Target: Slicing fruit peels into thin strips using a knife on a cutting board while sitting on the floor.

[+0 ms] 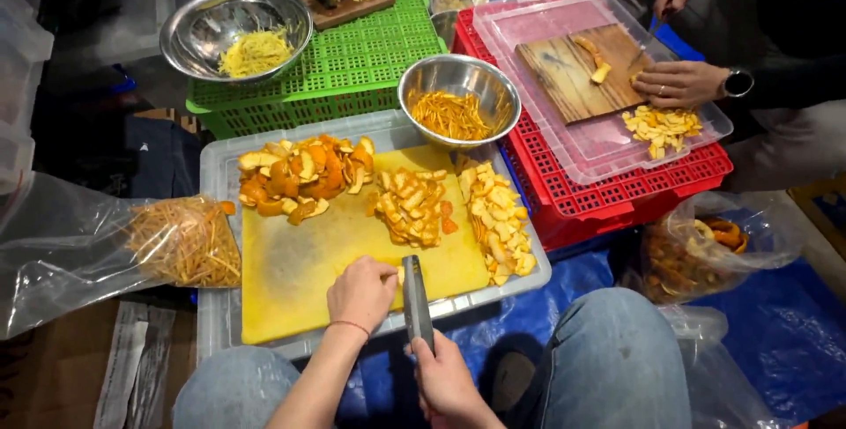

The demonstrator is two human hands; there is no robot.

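My left hand point(361, 292) presses down, fingers curled, on a small piece of orange peel at the near edge of the yellow cutting board point(300, 262). My right hand point(445, 380) grips the handle of a knife point(416, 297), whose dark blade stands edge-down right beside my left fingers. On the board's far side lie a heap of whole orange peel pieces point(304, 175) and two piles of cut peel squares point(410, 207) point(500, 218). The board rests on a clear plastic lid point(220, 323).
A steel bowl of peel strips point(456, 110) sits behind the board. A clear bag of shredded peel point(181, 242) lies left. Other people cut on wooden boards over a green crate point(352, 59) and a red crate point(617, 191). Another bag of peel point(696, 248) lies right.
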